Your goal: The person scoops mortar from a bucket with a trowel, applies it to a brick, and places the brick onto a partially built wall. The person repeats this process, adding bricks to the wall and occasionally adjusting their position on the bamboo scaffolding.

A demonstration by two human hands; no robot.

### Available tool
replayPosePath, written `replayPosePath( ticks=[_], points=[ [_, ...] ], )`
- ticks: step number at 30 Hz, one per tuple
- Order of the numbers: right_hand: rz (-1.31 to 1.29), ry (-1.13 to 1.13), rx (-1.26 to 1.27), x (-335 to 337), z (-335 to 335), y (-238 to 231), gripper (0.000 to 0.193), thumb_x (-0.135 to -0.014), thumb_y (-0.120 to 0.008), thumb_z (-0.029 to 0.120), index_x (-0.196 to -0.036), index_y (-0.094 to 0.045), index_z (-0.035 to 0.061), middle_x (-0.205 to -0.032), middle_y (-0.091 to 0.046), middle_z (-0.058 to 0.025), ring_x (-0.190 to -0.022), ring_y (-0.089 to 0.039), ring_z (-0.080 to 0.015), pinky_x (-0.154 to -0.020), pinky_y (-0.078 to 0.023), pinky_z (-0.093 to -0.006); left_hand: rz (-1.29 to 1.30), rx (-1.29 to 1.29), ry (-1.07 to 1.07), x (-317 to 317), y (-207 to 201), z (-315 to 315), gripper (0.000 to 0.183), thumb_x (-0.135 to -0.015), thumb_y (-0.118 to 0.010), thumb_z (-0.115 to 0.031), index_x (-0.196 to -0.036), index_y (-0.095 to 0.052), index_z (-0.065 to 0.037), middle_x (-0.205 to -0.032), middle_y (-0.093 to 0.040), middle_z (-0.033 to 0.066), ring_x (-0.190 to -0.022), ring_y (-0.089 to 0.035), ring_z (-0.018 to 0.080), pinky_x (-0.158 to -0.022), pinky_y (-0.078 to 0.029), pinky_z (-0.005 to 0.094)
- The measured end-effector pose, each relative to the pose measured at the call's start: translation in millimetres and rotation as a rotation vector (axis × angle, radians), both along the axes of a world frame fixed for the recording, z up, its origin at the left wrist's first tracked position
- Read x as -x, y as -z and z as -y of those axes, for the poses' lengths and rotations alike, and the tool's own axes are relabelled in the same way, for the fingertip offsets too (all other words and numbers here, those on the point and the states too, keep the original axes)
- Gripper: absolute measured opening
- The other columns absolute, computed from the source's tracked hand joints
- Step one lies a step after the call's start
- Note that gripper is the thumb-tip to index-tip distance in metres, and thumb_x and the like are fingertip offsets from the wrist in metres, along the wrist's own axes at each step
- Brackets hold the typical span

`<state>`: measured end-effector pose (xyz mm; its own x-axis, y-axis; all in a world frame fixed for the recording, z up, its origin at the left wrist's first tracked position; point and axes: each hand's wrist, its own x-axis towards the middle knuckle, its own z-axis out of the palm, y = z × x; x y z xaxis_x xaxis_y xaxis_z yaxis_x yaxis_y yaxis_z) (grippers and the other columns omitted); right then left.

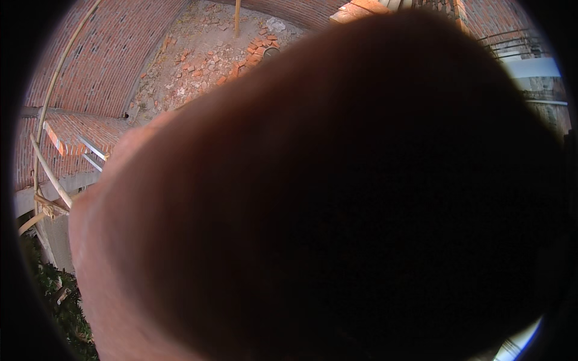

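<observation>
One of my hands (114,259) is so close to the camera that its dark, blurred shape fills most of the head view. Lit skin shows only along its left side, and the rest is in deep shadow. Its fingers cannot be made out, nor whether it is my left or my right hand. Anything it might hold is hidden, and no second hand can be told apart.
Beyond the hand stand a red brick wall (90,60) and a low brick ledge (90,135). Rubble and broken bricks (192,69) lie on the ground behind. Wooden poles (51,171) are at the left, above green plants (63,301).
</observation>
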<state>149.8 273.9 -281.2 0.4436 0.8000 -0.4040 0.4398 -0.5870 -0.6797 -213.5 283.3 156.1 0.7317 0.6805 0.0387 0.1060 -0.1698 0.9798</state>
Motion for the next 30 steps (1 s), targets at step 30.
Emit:
replayPosePath(
  ticks=[30],
  points=[
    [-0.205, -0.089, -0.016, -8, 6, 34, 0.057, -0.099, -0.069, 0.036, -0.134, -0.059, -0.0083, -0.119, -0.070, -0.0250, -0.110, -0.070, -0.0355, -0.097, -0.056, -0.0438, 0.982, -0.611, -0.320, 19, 67, 8, 0.018, -0.093, -0.074, -0.008, -0.083, -0.059, -0.008, -0.059, -0.052, -0.0029, -0.046, -0.037, 0.0049, -0.049, -0.030, 0.0213]
  ],
)
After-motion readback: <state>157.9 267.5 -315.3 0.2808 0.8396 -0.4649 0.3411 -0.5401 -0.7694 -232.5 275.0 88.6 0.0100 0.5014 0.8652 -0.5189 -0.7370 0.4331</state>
